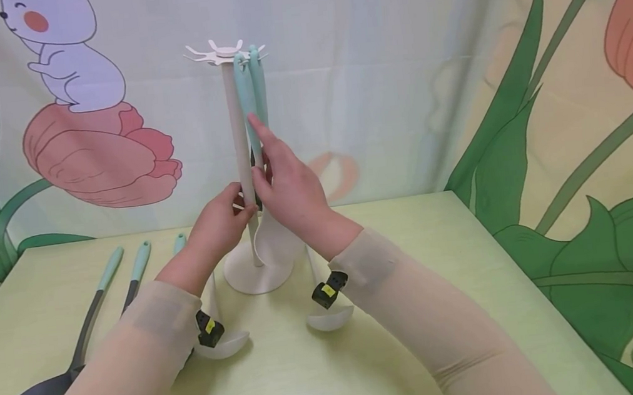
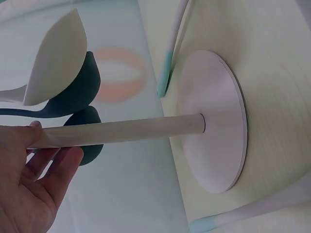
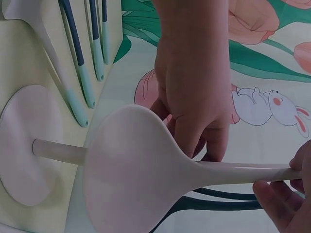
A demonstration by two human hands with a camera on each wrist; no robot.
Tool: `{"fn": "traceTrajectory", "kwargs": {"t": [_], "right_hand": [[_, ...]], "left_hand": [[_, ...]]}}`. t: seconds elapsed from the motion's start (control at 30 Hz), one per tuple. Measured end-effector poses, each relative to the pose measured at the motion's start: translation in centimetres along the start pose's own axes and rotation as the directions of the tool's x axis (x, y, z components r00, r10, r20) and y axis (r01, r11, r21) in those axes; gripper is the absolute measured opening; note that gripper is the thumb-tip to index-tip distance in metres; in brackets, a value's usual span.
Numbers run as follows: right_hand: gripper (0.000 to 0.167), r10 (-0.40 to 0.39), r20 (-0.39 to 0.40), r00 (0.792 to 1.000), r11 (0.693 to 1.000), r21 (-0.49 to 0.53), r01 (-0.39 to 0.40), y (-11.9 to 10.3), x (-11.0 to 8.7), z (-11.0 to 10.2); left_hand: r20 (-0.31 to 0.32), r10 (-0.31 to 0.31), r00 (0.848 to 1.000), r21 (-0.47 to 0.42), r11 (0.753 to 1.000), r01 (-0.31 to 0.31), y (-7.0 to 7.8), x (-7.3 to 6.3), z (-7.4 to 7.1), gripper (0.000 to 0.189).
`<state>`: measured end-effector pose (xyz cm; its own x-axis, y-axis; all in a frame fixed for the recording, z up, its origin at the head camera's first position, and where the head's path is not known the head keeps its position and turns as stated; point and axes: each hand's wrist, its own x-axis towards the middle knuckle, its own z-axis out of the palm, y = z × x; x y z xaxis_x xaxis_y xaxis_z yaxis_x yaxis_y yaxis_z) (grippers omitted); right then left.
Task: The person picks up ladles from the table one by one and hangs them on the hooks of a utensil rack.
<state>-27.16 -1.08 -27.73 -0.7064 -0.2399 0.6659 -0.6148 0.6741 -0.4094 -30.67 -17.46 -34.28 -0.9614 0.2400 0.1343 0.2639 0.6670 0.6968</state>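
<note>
A pale utensil stand (image 1: 236, 123) with a round base and a top ring of hooks stands on the table. My left hand (image 1: 219, 221) grips its pole with thumb and fingers, about midway up. A white ladle (image 3: 131, 170) with a mint handle hangs head-down on the stand's right side. My right hand (image 1: 293, 184) pinches this ladle's shaft, its index finger pointing up along the mint handle. Behind the white head hang two dark-headed utensils; one dark head (image 2: 80, 94) is close behind it, the other dark head (image 2: 90, 150) beyond the pole.
At the table's left lie a dark turner (image 1: 45, 394) and other mint-handled utensils, partly hidden by my left arm. One white ladle (image 1: 227, 344) lies by my left wrist, another white ladle (image 1: 329, 318) below my right wrist. A printed curtain (image 1: 386, 91) rises behind the table.
</note>
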Motion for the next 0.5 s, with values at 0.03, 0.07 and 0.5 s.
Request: {"fn": "traceTrajectory", "kwargs": {"t": [0.03, 0.07, 0.5], "right_hand": [[0.066, -0.002, -0.005, 1.000, 1.000, 0.008, 0.002, 0.2, 0.0, 0.2], [0.067, -0.001, -0.007, 1.000, 1.000, 0.019, 0.002, 0.3, 0.0, 0.3], [0.066, 0.035, 0.014, 0.999, 0.996, 0.087, -0.036, 1.6, -0.3, 1.3]], "left_hand": [[0.001, -0.002, 1.000, -0.001, 1.000, 0.002, 0.0, 0.0, 0.0, 0.034], [0.000, -0.004, 1.000, -0.001, 1.000, 0.004, 0.0, 0.0, 0.1, 0.034], [0.001, -0.026, 1.000, -0.002, 1.000, 0.026, 0.1, -0.3, 0.0, 0.036]]}}
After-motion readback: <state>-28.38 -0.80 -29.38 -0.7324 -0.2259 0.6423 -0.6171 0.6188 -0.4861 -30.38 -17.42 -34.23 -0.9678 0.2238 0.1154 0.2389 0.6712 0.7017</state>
